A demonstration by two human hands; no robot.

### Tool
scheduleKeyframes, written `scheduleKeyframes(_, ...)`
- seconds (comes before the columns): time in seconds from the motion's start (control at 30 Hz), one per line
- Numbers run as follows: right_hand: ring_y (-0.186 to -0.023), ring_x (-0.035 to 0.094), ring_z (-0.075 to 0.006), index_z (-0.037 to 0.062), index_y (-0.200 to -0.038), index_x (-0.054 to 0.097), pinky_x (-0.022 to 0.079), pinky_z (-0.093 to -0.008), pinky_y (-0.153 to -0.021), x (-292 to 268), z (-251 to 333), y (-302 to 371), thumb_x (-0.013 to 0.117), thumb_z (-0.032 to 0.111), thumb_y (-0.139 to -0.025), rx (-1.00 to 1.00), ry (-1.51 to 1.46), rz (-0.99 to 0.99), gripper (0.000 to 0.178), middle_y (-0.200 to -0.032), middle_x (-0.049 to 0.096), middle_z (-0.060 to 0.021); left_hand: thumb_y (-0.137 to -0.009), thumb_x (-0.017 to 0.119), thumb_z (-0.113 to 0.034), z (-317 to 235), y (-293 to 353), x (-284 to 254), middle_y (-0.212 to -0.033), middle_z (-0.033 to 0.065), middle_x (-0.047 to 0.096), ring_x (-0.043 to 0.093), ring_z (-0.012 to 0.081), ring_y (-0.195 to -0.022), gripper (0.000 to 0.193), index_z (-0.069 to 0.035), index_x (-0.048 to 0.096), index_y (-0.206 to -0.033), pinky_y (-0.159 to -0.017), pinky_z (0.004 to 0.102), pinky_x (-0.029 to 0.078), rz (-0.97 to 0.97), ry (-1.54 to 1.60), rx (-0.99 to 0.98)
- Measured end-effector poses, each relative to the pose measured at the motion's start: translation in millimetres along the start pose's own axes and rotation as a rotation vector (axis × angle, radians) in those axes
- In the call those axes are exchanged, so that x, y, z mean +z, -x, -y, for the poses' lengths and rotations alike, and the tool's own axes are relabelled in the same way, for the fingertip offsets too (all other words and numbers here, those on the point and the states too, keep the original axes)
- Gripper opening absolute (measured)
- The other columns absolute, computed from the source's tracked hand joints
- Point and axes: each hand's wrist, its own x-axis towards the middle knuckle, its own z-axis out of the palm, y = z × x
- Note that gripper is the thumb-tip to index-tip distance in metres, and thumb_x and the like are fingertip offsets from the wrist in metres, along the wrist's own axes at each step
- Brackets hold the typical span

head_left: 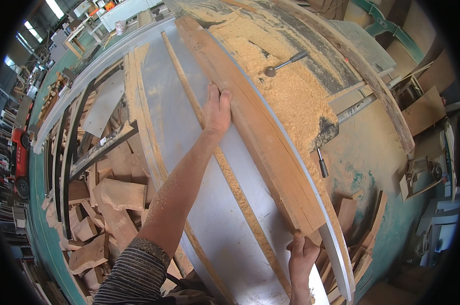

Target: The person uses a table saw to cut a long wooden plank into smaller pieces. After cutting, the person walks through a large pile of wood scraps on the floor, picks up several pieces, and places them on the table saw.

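A long, thick wooden plank lies lengthwise on a grey metal machine table, beside the strip along the table's right edge. My left hand grips the plank's left side above its middle, with its fingertips against the wood. Sawdust clings to my left forearm and striped sleeve. At the plank's near end is my right hand, its thumb up against the end and its fingers curled. Part of the right hand's grip is hidden. Sawdust fills the long grooves in the table.
Sawdust is heaped right of the plank, around a black-handled lever; a second lever sits lower. A rough-edged board spans the far right. Wood offcuts pile up left, below a dark metal frame. More boards stand at right.
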Motion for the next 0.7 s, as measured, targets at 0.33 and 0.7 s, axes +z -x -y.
scheduleKeyframes(0.33, -0.051, 0.05, -0.0134, -0.0048, -0.062, 0.06, 0.038, -0.0313, -0.05, 4.1, 1.3, -2.9, 0.058, 0.037, -0.103, -0.014, -0.007, -0.008, 0.059, -0.052, 0.056, -0.0073, -0.099, 0.042, -0.04, -0.5, -5.1, -2.1, -0.143, 0.0244, 0.045, 0.05, 0.0473, -0.122, 0.055, 0.003, 0.044, -0.133, -0.099, 0.0491, 0.042, 0.015, 0.003, -0.029)
scheduleKeyframes(0.7, -0.053, 0.057, -0.0176, -0.0058, -0.067, 0.062, 0.045, -0.034, -0.053, 4.0, 14.0, -7.2, 0.054, 0.035, -0.105, 0.005, 0.052, 0.041, 0.056, -0.055, 0.059, -0.0109, -0.098, 0.043, -0.039, -3.3, -12.2, -5.8, -0.136, 0.0249, 0.048, 0.051, 0.0483, -0.115, 0.047, 0.002, 0.047, -0.123, -0.094, 0.0507, 0.041, 0.035, -0.006, -0.065)
